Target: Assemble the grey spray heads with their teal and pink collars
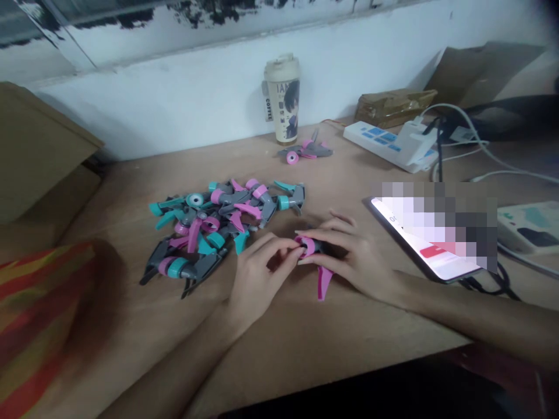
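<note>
A grey and pink trigger sprayer head (324, 282) is between my two hands, its pink collar facing left and its pink trigger hanging down. My right hand (356, 250) is closed around the grey body, with fingers and thumb reaching the collar. From the other side, my left hand (264, 270) pinches at the collar's mouth with thumb and forefinger; whether a small part sits between those fingertips is hidden. Left of my hands lies a loose pile of grey trigger sprayer heads (231, 201) with pink or teal collars and triggers.
Behind the pile stands a cream coffee tumbler (286, 105), with more sprayer heads (308, 150) before it. A white power strip (379, 142) with cables and a lit phone (419, 244) lie to the right. Cardboard (39, 151) and a red-yellow striped bag (48, 326) occupy the left.
</note>
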`<state>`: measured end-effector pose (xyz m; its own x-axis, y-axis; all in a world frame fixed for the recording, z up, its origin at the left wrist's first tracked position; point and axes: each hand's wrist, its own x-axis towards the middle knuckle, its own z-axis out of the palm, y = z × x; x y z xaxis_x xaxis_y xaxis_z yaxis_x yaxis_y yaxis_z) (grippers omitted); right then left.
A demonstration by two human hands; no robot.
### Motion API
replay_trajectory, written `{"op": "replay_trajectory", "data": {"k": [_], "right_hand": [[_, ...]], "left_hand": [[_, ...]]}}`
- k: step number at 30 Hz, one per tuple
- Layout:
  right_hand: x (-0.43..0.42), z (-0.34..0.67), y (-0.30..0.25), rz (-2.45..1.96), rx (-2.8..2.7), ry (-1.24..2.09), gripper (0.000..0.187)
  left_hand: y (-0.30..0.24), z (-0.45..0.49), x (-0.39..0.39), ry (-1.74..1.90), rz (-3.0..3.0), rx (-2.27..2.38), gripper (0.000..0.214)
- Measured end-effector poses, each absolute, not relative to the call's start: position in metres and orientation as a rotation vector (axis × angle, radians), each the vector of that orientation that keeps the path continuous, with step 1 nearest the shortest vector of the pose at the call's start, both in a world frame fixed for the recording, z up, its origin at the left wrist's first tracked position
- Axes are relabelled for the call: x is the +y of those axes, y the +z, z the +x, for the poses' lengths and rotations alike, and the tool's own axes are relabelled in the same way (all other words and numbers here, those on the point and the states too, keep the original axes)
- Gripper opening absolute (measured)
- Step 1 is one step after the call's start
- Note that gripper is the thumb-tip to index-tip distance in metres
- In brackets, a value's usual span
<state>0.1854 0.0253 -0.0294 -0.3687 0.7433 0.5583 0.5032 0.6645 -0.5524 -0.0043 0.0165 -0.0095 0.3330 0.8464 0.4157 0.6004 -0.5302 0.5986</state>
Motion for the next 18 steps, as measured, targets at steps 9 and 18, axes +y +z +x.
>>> {"op": "replay_trajectory", "data": {"k": [9, 18], "right_hand": [[0.0216, 0.1817, -0.0256, -0.893, -2.016, 0.471, 0.028], [0.0282, 0.1858, -0.0229, -0.805, -2.182, 0.253, 0.029]], "left_hand": [[-0.0118, -0.0075, 0.0098, 1.286, 1.966, 1.228, 0.013], [-0.0120, -0.0059, 0.0102, 0.975, 2.286, 1.150, 0.017]]}}
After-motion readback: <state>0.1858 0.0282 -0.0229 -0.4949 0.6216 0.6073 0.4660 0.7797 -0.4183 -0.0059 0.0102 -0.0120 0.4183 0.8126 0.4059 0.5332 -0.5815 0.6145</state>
